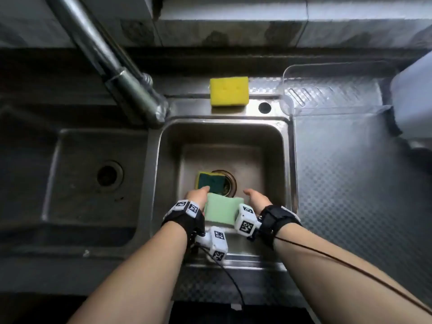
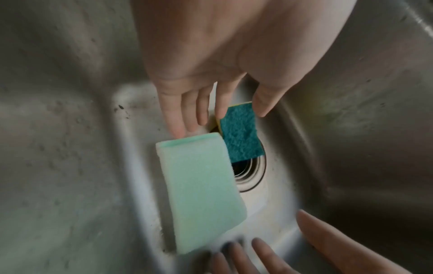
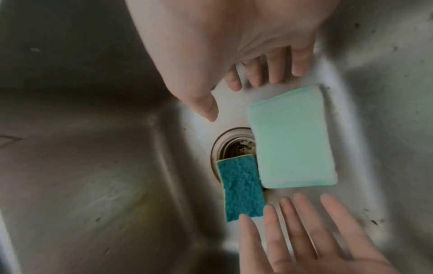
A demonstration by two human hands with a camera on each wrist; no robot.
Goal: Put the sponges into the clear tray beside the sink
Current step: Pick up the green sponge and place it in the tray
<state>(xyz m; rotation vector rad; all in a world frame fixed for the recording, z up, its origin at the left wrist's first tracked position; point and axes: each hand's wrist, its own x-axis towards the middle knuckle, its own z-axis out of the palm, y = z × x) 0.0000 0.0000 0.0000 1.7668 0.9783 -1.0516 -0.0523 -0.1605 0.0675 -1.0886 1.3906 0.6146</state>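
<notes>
Both hands, left [image 1: 197, 195] & right [image 1: 257, 198], fingers spread, grip on nothing, flank smooth mint rectangular sponge [image 1: 222, 210]; rough teal scourer sponge [image 1: 211, 181] sits over steel sink [image 1: 163, 160] drain.

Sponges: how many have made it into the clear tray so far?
None: the clear tray holds no sponge. Both hands, left and right, reach open into the sink beside the pale green sponge and dark green sponge. The yellow sponge waits on the ledge.
</notes>
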